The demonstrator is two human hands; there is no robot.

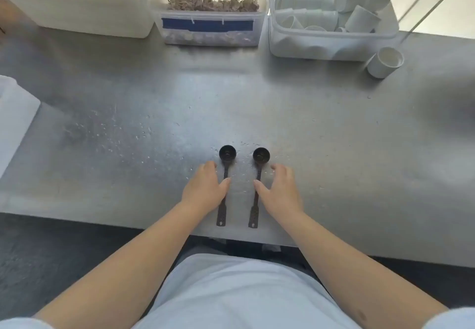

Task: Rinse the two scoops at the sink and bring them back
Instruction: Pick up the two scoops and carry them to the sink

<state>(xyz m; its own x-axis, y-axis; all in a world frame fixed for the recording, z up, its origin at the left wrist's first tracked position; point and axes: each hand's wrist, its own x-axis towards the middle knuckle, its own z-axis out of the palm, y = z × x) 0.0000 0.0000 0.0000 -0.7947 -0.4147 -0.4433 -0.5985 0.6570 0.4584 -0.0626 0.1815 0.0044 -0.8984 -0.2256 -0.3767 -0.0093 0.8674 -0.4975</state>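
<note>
two black scoops lie side by side on the grey metal table (334, 133), bowls away from the person, handles toward the near edge; the left scoop (224, 182) sits just by the left hand (204, 189) and the right scoop (257, 187) just by the right hand (280, 191). both hands are spread open, palms down, thumbs reaching in to the handles — maybe touching them, but it is hard to tell, and neither scoop is gripped. at the back stand a clear box of dried leaves (209, 33) and a tub of small white cups (331, 43); one white cup (384, 63) lies tipped beside the tub — little crumbs dot the table.
</note>
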